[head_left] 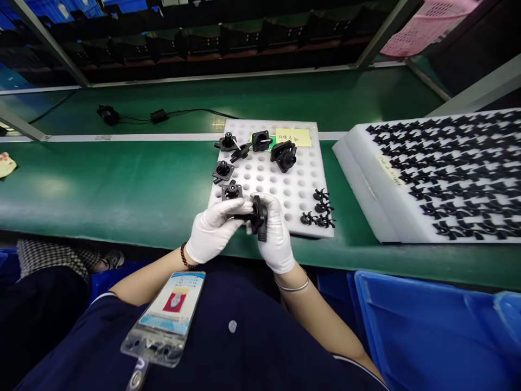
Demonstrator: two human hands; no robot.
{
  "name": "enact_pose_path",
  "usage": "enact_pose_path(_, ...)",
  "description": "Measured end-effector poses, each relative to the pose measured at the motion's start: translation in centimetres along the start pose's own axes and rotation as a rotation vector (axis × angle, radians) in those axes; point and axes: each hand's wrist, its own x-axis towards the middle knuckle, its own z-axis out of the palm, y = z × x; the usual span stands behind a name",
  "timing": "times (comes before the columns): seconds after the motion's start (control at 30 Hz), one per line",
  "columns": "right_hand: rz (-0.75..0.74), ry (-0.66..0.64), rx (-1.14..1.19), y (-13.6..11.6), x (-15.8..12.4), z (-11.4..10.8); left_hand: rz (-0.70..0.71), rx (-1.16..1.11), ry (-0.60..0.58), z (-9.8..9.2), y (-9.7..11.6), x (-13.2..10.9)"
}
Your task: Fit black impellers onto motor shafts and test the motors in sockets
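Both white-gloved hands meet at the near edge of a white foam tray [268, 187] with rows of round holes. Between them is a black plastic pump housing part [259, 217] with a flange and a ribbed stub. My left hand [215, 228] pinches its left side, and my right hand [277, 236] wraps round its right side. Just beyond my fingers stands a similar black housing [232, 191]. More such parts, among them another flanged housing [223, 171], sit on the tray. Several small black impellers [321, 208] lie at its right corner.
A thick foam block [366, 179] at right carries many rows of black impellers. A yellow handwritten note [293, 137] lies on the tray. Behind it, a cabled black device [108, 114] rests on the green bench [101, 179]. Blue bins [431, 331] stand below at right; a neighbour's leg shows at left.
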Motion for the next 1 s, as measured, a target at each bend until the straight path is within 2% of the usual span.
enact_pose_path(0.1, -0.046, -0.081, -0.036, 0.0, 0.0, 0.3, 0.017, 0.044, 0.032, 0.1, -0.1, -0.4)
enact_pose_path(0.2, 0.04, -0.1, 0.046, -0.4, 0.2, 0.6, -0.022, 0.06, 0.051, 0.2, 0.2, -0.4)
enact_pose_path(0.3, 0.141, -0.084, 0.21, -0.5, 0.3, 0.9, 0.054, 0.073, 0.076, 0.4, 0.8, 0.1)
enact_pose_path(0.37, 0.185, -0.079, 0.284, -0.3, 0.4, 1.1, 0.057, 0.066, 0.04, 0.5, 1.1, 0.4)
enact_pose_path(0.43, 0.203, -0.07, 0.332, -0.3, 0.6, 1.2, -0.012, 0.039, -0.046, 0.3, 1.3, 0.5)
enact_pose_path(0.57, 0.151, 0.013, 0.376, -0.9, 1.8, 0.2, -0.069, 0.06, -0.157, -0.6, 1.6, -0.6)
enact_pose_path(0.67, 0.188, 0.027, 0.401, -1.7, 2.8, -0.8, -0.026, 0.149, -0.174, -1.2, 2.0, -1.7)
enact_pose_path(0.8, 0.234, -0.012, 0.418, -2.0, 3.2, -1.2, 0.062, 0.22, -0.097, -1.8, 2.2, -2.0)
enact_pose_path(0.9, 0.267, -0.031, 0.426, -1.7, 3.1, -1.2, 0.123, 0.277, -0.026, -3.3, 2.2, -0.9)
enact_pose_path(1.0, 0.292, 0.029, 0.442, -1.6, 2.8, -1.5, 0.198, 0.52, 0.116, -7.4, 1.9, 1.9)
